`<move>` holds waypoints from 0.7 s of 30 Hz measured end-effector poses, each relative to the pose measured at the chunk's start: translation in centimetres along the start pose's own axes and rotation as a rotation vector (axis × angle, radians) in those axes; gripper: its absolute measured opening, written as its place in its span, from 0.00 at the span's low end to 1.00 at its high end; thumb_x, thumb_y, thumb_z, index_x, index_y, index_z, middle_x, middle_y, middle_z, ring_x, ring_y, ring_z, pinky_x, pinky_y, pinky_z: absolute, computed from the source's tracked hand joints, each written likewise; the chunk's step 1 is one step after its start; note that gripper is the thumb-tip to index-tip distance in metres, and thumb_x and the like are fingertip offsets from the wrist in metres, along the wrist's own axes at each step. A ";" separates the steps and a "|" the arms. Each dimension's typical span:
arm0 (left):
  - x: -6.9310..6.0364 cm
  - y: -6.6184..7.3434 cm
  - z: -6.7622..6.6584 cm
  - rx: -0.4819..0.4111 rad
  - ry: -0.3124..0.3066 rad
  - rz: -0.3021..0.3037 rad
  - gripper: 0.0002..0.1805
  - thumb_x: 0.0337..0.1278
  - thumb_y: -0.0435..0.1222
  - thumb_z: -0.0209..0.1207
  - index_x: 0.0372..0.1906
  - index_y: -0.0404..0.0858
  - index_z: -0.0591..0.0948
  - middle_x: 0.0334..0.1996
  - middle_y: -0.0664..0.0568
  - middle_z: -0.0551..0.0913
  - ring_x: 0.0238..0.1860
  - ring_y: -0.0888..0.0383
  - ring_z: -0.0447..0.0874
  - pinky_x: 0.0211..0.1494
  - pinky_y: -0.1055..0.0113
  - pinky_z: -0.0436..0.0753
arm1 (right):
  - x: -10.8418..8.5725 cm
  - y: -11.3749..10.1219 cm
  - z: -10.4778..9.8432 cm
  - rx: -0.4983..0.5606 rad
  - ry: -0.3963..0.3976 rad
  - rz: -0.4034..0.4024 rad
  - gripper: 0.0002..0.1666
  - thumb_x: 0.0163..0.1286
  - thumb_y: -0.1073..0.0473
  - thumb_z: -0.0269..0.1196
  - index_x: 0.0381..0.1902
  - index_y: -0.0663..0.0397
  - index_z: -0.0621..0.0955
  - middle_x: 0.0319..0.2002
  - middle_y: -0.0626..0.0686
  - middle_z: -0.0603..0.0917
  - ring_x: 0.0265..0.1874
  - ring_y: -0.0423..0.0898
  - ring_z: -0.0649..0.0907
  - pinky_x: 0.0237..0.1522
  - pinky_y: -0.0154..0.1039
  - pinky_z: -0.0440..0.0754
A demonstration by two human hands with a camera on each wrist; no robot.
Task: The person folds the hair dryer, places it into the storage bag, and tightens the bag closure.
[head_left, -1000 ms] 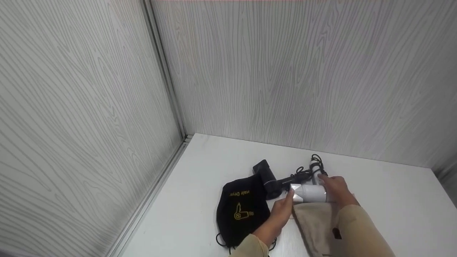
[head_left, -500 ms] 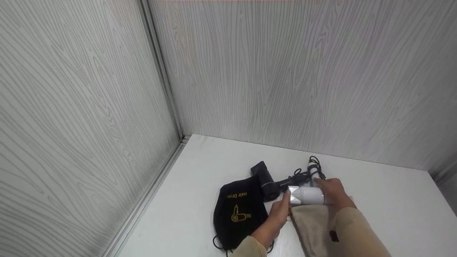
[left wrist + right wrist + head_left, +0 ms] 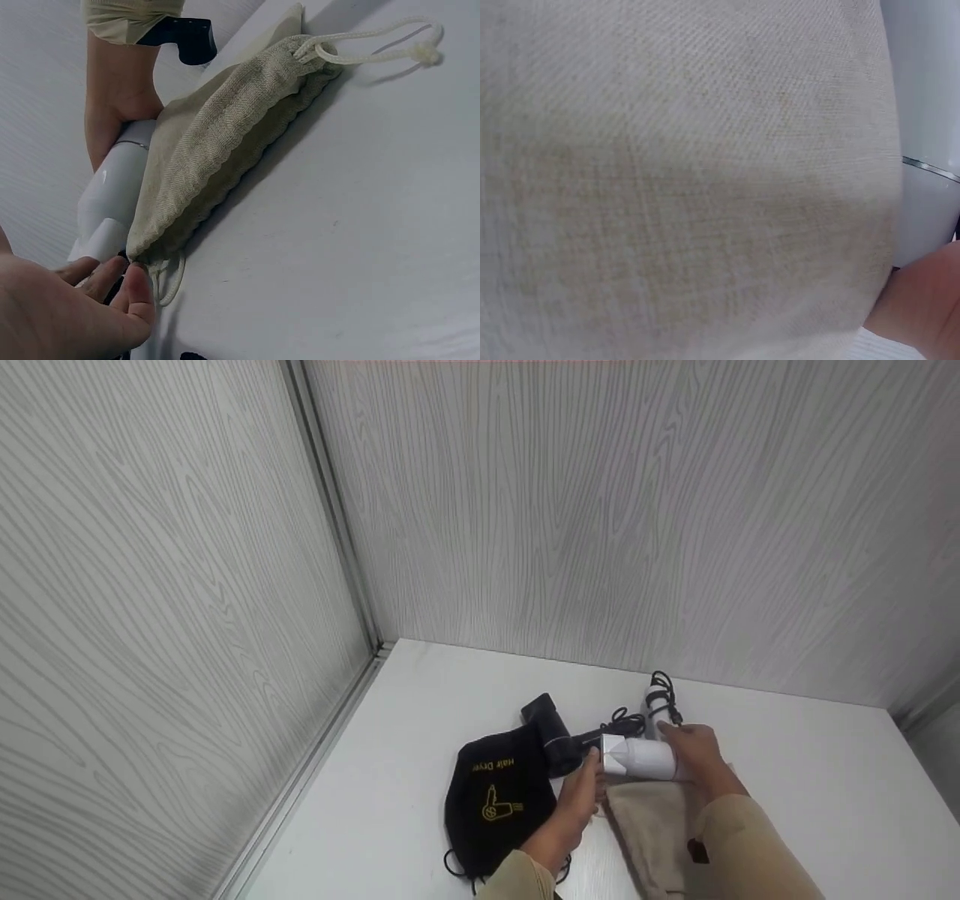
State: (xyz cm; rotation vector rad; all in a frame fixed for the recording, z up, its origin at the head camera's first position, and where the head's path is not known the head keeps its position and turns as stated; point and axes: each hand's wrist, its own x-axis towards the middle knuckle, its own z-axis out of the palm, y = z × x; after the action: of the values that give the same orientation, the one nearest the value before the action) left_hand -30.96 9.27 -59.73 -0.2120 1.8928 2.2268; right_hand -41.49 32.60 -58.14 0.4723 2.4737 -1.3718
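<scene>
A white hair dryer [image 3: 651, 759] with a silver-white nozzle lies across the far end of a beige drawstring bag [image 3: 649, 829]. Round its handle a black cord is wound. My right hand [image 3: 694, 751] grips the dryer where handle and barrel meet; in the right wrist view, beige cloth hides much of this hold. Beside the nozzle is my left hand [image 3: 576, 799], with no finger over the nozzle in the head view. In the left wrist view, the left hand's fingertips [image 3: 137, 289] come close to the bag's corner; whether they touch it I cannot tell. The bag's mouth [image 3: 247, 150] gapes slightly.
Left of my hands lies a black pouch [image 3: 499, 810] lettered "Hair Dryer". A black hair dryer [image 3: 555, 739] sits partly against it, its cord near the white handle. The white table [image 3: 360, 810] meets patterned walls at the back and left.
The white dryer and my right hand have shifted slightly toward the back wall. My left thumb, earlier over the nozzle's edge, is now just left of it.
</scene>
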 end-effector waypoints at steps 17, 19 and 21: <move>-1.7 0.6 -1.1 -0.075 0.038 0.218 0.12 0.73 0.37 0.64 0.49 0.33 0.79 0.43 0.42 0.87 0.46 0.50 0.88 0.56 0.55 0.87 | -5.9 -2.3 1.4 0.215 0.016 -0.072 0.56 0.79 0.32 0.58 0.82 0.71 0.57 0.78 0.72 0.64 0.75 0.64 0.70 0.78 0.56 0.67; -2.0 0.7 -1.2 -0.098 0.020 0.221 0.12 0.74 0.37 0.64 0.49 0.33 0.78 0.44 0.41 0.87 0.48 0.46 0.90 0.60 0.50 0.87 | -6.7 -2.5 1.2 0.250 0.004 -0.070 0.56 0.79 0.32 0.58 0.82 0.70 0.55 0.79 0.71 0.63 0.73 0.62 0.71 0.75 0.54 0.70; -2.2 0.9 -1.2 -0.121 0.013 0.221 0.12 0.74 0.38 0.64 0.50 0.33 0.78 0.46 0.42 0.87 0.49 0.45 0.90 0.62 0.48 0.86 | -7.5 -2.7 1.0 0.291 -0.005 -0.068 0.57 0.78 0.32 0.59 0.83 0.68 0.54 0.79 0.70 0.63 0.72 0.61 0.71 0.73 0.52 0.70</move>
State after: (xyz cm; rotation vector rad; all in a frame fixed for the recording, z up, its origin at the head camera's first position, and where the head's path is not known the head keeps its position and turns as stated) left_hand -29.06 7.77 -58.58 -0.0371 1.8712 2.4917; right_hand -35.74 29.29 -53.66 0.4471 2.3135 -1.7690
